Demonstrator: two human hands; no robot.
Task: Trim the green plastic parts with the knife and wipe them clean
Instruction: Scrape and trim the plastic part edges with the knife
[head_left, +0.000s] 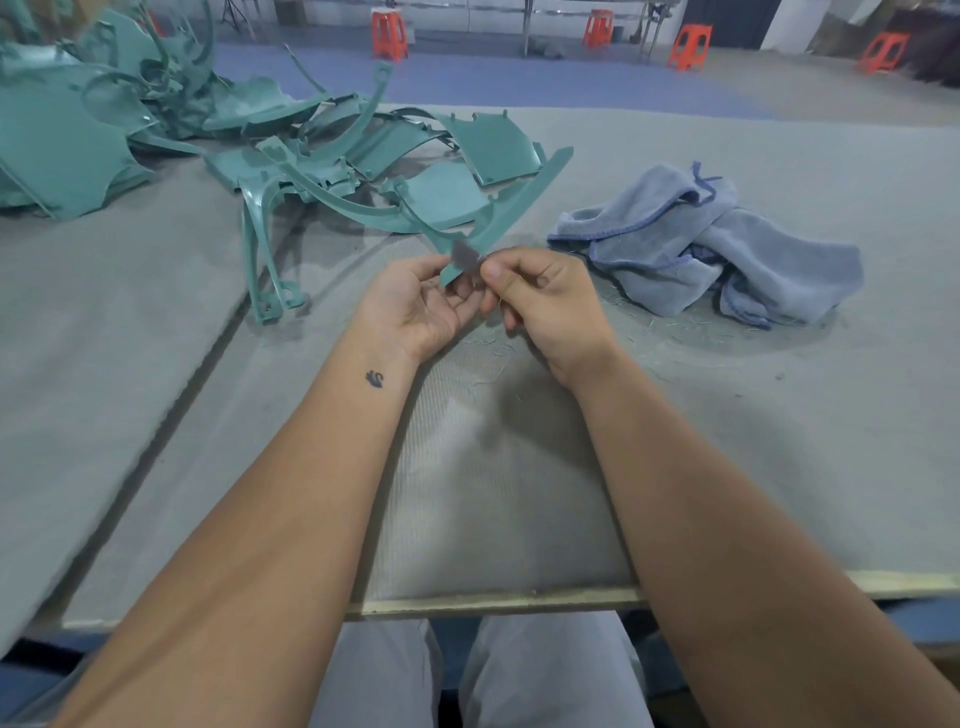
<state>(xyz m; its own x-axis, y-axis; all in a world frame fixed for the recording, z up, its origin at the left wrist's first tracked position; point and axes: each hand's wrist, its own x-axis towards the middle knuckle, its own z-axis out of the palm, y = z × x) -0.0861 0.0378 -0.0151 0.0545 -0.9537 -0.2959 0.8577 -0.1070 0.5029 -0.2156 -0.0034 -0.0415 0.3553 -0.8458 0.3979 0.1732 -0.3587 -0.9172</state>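
Note:
A long curved green plastic strip (511, 208) runs from the table's middle up to the right. My left hand (415, 306) holds its near end from below, palm up. My right hand (540, 296) pinches a small dark knife blade (466, 255) between thumb and forefinger, and the blade lies against the strip's near end. A crumpled blue-grey cloth (717, 244) lies on the table to the right of my hands.
A heap of green plastic parts (156, 119) covers the far left of the grey felt table (779, 415). Thin green shavings lie scattered near the cloth. The table's front edge runs just above my knees. Orange stools (388, 34) stand on the floor beyond.

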